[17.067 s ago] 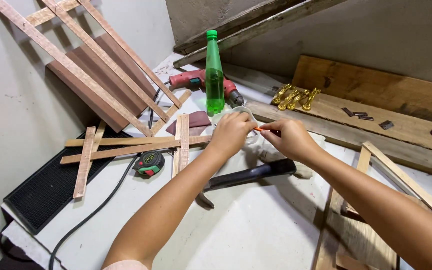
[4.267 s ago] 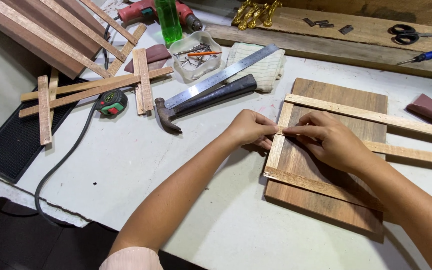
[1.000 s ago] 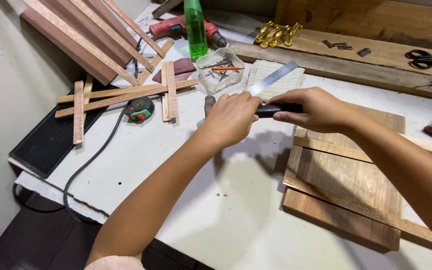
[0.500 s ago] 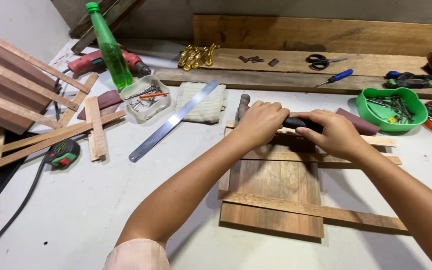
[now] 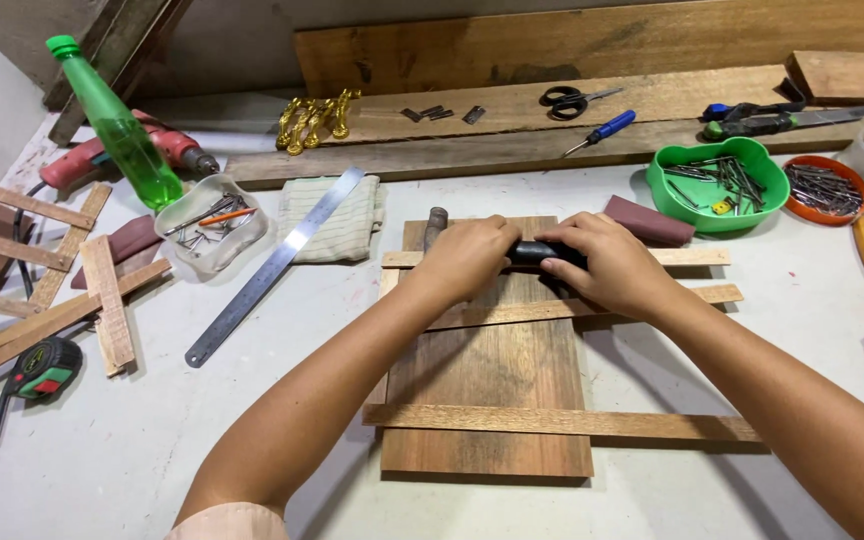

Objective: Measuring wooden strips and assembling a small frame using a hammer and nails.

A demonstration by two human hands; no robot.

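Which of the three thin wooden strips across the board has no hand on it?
The nearest strip, low on the board; the other two lie under both hands.

I'm looking at a woodworking shop: planks (image 5: pixel 552 45) along the tabletop's far edge, a drill (image 5: pixel 102 160), nails (image 5: pixel 722 180), a steel ruler (image 5: pixel 272 265).

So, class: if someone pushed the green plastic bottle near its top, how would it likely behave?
The green bottle looks tall and narrow, so it would probably tip rather than slide. It already leans, apparently against the red drill. Being thin plastic, it is likely light and may roll once down.
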